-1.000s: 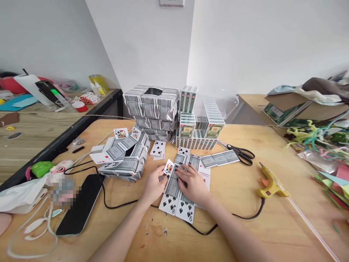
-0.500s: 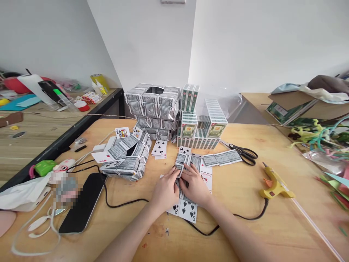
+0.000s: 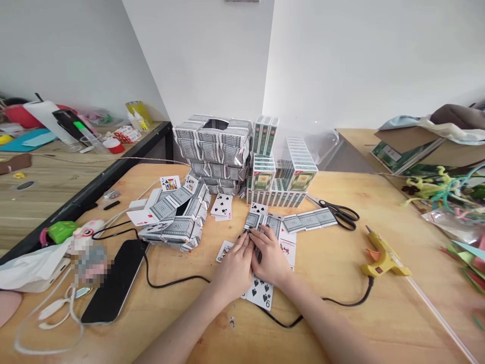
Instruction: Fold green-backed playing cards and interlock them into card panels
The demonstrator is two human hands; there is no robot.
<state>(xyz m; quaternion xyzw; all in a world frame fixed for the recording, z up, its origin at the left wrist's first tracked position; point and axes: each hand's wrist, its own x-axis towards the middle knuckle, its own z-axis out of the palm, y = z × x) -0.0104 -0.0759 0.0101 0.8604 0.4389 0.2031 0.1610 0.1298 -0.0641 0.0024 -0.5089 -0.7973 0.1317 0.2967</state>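
Note:
Both hands rest on a flat arrangement of playing cards (image 3: 273, 223) with grey patterned backs. My left hand (image 3: 237, 263) lies across the cards, its fingers stretched forward and fingertips pressing down. Beside it, my right hand (image 3: 270, 255) presses on the same cards with fingers extended, its fingertips touching the left ones. The hands hide the middle of the arrangement. Face-up cards stick out around them: a nine of spades (image 3: 260, 293) in front, a face card (image 3: 224, 251) at the left and a joker (image 3: 288, 250) at the right.
A yellow glue gun (image 3: 382, 255) with a black cord lies right, near black scissors (image 3: 343, 216) and a joined card strip (image 3: 310, 220). Behind stand card boxes (image 3: 278, 197) and a structure built of cards (image 3: 212, 146). A smaller card piece (image 3: 193, 222) and a phone (image 3: 115, 283) are left.
My left hand has shifted slightly, with its fingers closer to the right hand. A raised card has been pressed down under the fingers. A face card at the left is more exposed.

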